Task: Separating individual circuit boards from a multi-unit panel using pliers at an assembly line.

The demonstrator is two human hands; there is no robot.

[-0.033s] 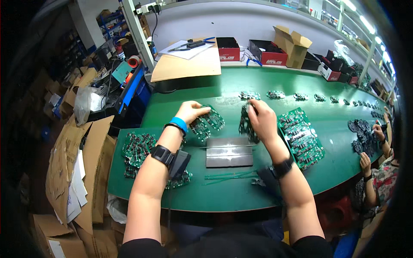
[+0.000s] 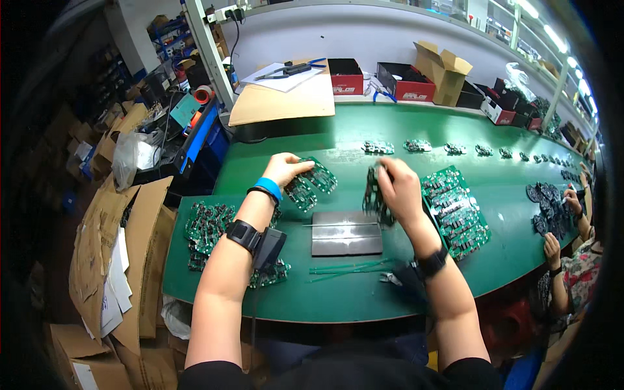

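My left hand is closed on the upper edge of green circuit boards, at least two side by side, held above the table. Opposite it, my right hand grips another circuit board turned nearly edge-on, slightly blurred. Below and between the hands lies a grey metal block with a thin rod across it. Just right of my right hand rests a stack of unsplit circuit board panels. A heap of separate boards lies left of my left forearm.
Thin green strips and a cutter-like tool lie near the front edge. Small boards form a row along the far side. Cardboard carries paper and pliers at the back left. A co-worker's hands handle dark parts at right.
My right hand and its board have shifted slightly down and toward me. The left hand's boards have barely moved.
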